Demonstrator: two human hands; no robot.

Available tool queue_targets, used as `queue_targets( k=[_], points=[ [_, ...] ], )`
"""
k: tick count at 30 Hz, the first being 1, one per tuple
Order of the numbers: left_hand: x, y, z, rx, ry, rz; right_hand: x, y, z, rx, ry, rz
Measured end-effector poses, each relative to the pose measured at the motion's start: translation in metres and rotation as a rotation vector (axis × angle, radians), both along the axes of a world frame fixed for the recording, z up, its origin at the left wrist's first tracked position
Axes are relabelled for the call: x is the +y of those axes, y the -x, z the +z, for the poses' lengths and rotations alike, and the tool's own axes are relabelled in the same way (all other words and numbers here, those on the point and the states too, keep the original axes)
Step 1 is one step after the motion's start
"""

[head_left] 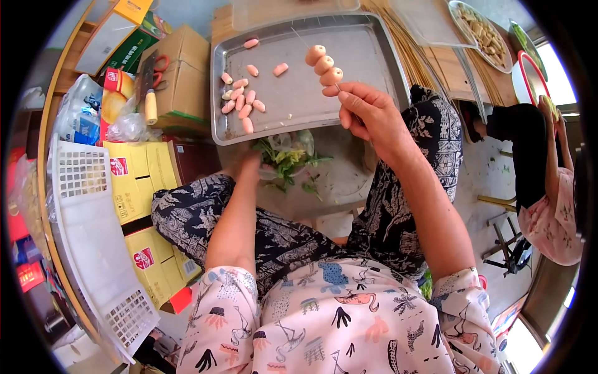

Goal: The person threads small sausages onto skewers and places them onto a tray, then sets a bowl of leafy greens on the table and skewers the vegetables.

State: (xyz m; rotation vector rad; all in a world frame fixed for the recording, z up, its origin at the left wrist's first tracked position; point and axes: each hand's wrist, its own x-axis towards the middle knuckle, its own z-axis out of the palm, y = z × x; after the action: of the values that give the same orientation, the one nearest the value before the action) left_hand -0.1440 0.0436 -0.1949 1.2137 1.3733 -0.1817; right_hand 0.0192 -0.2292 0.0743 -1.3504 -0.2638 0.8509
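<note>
My right hand [372, 117] pinches the lower end of a thin skewer [299, 37] over the right side of a metal tray. Several round, tan-pink sausage pieces [324, 63] are threaded on it one above another, and its tip sticks out past them. My left hand [248, 163] is low at the tray's front edge, smeared by motion, its fingers not distinguishable. Loose small pink sausages [245, 111] lie on the left part of the metal tray [299, 121], with a single sausage [281, 69] nearer the middle.
Green leaves in a plastic bag [286, 153] sit below the tray. Bundled sticks [405, 43] and a plate of cut food [479, 34] are at the right. A cleaver [148, 81] and scissors [161, 65] rest by a cardboard box [187, 75]. Another person [548, 206] sits at right.
</note>
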Motion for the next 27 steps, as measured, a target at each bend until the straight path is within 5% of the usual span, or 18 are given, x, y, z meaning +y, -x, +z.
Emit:
queue_targets(
  k=[4, 7, 15, 19, 27],
  points=[
    [-0.035, -0.017, 0.080, -0.039, 0.022, -0.656, -0.004, -0.003, 0.001, 0.003, -0.043, -0.006],
    [-0.055, -0.034, 0.133, -0.143, 0.017, -0.884, -0.007, -0.002, 0.005, 0.025, -0.064, -0.018],
    [-0.011, -0.067, 0.205, -0.396, -0.767, -0.767, -0.014, -0.003, 0.009, 0.034, -0.070, -0.036],
    [0.002, -0.086, 0.160, -0.361, -1.018, -0.827, -0.014, -0.003, 0.003, 0.039, -0.083, -0.042],
    [-0.017, -0.102, 0.150, -0.118, -1.374, -1.004, -0.013, -0.001, -0.002, 0.018, -0.043, -0.017]
  ],
)
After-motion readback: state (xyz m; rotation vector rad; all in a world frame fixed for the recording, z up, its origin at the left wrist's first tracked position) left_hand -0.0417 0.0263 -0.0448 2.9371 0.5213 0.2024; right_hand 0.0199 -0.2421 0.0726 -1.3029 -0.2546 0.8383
